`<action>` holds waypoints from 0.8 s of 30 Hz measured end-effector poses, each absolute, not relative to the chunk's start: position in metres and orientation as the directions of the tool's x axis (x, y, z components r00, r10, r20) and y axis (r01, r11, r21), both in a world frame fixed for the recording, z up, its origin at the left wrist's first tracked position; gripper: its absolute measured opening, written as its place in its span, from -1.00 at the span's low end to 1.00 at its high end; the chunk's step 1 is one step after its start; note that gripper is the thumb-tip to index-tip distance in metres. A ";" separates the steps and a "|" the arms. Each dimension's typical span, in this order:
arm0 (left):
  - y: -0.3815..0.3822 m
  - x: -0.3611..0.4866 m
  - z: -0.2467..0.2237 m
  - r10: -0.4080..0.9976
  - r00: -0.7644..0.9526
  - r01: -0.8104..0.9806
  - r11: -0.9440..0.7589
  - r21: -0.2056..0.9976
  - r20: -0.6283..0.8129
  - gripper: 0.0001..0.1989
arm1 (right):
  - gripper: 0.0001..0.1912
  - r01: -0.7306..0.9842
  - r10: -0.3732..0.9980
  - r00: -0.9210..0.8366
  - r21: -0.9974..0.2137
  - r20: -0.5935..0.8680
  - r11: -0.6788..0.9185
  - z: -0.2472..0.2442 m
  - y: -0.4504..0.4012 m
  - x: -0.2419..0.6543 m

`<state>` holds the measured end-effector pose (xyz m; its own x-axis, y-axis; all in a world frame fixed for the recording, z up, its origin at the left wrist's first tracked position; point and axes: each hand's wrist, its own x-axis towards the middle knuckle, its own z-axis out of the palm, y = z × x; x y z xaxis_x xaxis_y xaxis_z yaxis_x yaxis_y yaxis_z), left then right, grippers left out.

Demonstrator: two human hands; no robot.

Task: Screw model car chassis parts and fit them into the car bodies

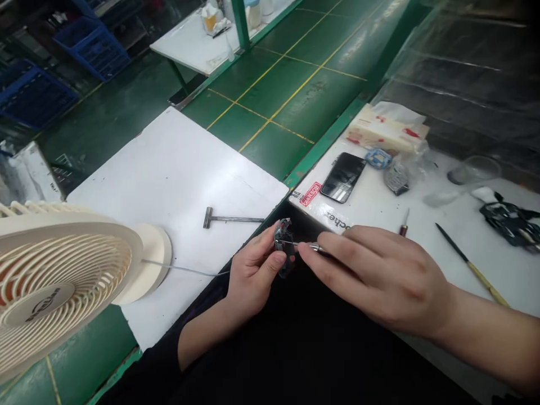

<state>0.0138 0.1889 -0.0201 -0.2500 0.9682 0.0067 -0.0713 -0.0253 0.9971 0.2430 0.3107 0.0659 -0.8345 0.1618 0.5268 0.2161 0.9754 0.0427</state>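
Observation:
Near the middle of the head view, my left hand (pixel 253 271) is closed on a small dark part (pixel 286 247), with thumb and fingers at its left side. The part is held upright over my dark clothing. My right hand (pixel 379 275) pinches a thin metal tool (pixel 313 246). The tool's narrow shaft points left and its tip reaches the dark part; the tool's rear end is hidden behind the fingers. A small metal hammer (pixel 208 217) lies on the white table (pixel 169 163) beyond my left hand.
A fan (pixel 71 281) stands at the left, its cord running towards my left arm. On the right are a phone (pixel 343 176), a tissue box (pixel 386 128), a red-handled screwdriver (pixel 404 225), a thin brush-like tool (pixel 472 265) and a dark assembly (pixel 509 220).

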 end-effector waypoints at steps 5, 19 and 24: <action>0.195 0.037 -0.014 0.938 -0.347 -0.145 -0.032 0.989 -0.021 -0.46 | -0.63 0.187 0.169 -0.865 -0.009 0.473 0.982 0.065 0.339 0.251; 0.158 0.090 -0.009 0.898 -0.440 -0.140 -0.057 0.988 -0.011 -0.44 | -0.59 0.031 0.126 -0.861 -0.195 0.492 0.980 0.070 0.330 0.293; 0.137 0.080 0.002 0.916 -0.395 -0.377 -0.093 0.922 -0.069 -0.42 | -0.60 0.175 0.282 -0.812 -0.248 0.511 0.953 0.061 0.297 0.301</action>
<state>0.0804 0.1372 0.0023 -0.3953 0.9160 -0.0692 -0.3769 -0.0930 0.9216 0.3015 0.2967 0.0606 -0.8124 0.2816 0.5106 0.1746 0.9530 -0.2477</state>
